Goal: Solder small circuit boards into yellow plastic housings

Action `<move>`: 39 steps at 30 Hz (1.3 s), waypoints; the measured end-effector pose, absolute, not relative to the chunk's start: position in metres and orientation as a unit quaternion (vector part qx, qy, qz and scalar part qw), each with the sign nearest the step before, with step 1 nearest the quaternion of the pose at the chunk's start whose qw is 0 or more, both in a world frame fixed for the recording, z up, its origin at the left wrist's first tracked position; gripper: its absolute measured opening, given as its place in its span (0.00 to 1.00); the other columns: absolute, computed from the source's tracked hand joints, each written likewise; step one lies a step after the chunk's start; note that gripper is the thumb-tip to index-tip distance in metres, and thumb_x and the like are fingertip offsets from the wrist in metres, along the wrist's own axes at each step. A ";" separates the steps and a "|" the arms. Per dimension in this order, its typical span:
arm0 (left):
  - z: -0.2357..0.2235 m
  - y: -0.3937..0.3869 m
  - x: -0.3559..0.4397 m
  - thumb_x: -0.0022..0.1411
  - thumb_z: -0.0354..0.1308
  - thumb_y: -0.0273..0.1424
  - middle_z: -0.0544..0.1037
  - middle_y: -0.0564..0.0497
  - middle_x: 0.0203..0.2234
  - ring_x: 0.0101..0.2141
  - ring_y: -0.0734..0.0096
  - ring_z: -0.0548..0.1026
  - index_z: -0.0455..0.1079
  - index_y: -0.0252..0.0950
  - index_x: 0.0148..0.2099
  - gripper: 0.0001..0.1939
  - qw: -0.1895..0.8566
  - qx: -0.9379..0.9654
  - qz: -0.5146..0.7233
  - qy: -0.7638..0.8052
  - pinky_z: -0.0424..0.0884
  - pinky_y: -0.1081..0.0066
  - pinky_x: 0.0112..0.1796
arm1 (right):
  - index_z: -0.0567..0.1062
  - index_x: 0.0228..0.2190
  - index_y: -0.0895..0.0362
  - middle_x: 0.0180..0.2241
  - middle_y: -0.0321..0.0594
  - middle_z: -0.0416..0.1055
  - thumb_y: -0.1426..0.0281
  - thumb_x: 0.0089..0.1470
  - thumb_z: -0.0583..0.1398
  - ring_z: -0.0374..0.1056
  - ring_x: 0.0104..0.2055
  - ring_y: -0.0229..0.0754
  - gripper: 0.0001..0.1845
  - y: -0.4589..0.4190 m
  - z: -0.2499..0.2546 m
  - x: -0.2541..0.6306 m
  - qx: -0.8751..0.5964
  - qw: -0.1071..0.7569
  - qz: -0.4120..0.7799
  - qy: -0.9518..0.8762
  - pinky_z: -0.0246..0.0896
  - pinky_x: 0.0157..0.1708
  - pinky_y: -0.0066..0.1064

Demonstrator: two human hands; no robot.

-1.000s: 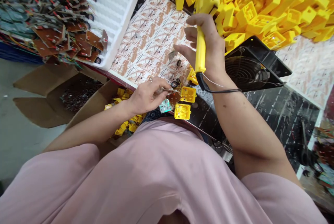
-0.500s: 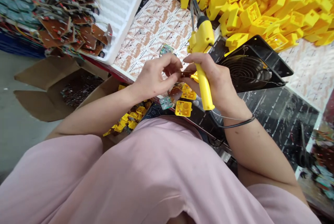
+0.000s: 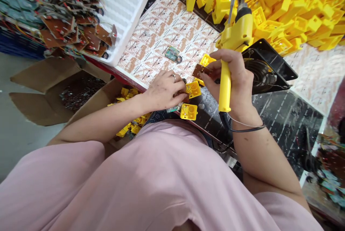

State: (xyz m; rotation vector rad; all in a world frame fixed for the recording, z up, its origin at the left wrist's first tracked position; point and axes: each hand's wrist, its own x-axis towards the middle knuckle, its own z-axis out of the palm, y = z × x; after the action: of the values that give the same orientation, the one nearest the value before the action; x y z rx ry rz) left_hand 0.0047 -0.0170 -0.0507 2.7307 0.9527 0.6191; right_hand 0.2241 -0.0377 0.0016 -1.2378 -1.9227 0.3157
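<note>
A brown circuit board point(image 3: 199, 71) sits pinched between the right hand's point(image 3: 235, 78) thumb and fingers, above the patterned sheet's edge; that hand also holds a yellow soldering tool point(image 3: 225, 89). The left hand point(image 3: 167, 91) curls beside the yellow case halves point(image 3: 188, 111); its grip cannot be told. A green board point(image 3: 172, 55) lies beyond.

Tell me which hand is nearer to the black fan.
Right. The right hand is close beside the fan in this view; the left hand is farther off, by an open yellow box.
</note>
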 end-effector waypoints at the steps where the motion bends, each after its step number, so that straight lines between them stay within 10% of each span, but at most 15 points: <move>1: -0.050 -0.016 0.004 0.71 0.53 0.39 0.82 0.46 0.34 0.39 0.56 0.76 0.80 0.37 0.40 0.16 0.087 0.923 0.206 0.314 0.67 0.57 0.41 | 0.70 0.50 0.46 0.37 0.30 0.78 0.71 0.57 0.67 0.77 0.33 0.38 0.21 -0.038 0.002 0.225 -0.490 0.407 0.122 -0.761 0.76 0.39 0.33; 34: -0.036 0.004 -0.015 0.71 0.49 0.34 0.82 0.46 0.37 0.40 0.63 0.78 0.81 0.36 0.47 0.19 0.228 0.910 0.096 0.333 0.72 0.66 0.43 | 0.70 0.55 0.45 0.52 0.35 0.79 0.61 0.59 0.70 0.81 0.44 0.41 0.25 -0.041 -0.009 0.213 -0.458 0.382 0.174 -0.784 0.80 0.44 0.31; 39: -0.034 -0.002 -0.012 0.68 0.50 0.39 0.83 0.45 0.39 0.40 0.59 0.79 0.81 0.36 0.48 0.20 0.231 0.891 0.129 0.368 0.73 0.62 0.42 | 0.77 0.51 0.43 0.32 0.30 0.82 0.62 0.60 0.69 0.80 0.29 0.41 0.18 -0.083 0.022 0.237 -0.473 0.410 0.056 -0.778 0.79 0.32 0.30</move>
State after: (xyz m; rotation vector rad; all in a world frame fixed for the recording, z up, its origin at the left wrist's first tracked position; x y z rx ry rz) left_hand -0.0117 -0.0017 -0.0340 2.4511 1.0133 0.3558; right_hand 0.2375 -0.0827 0.0217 -1.1909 -1.9594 0.1401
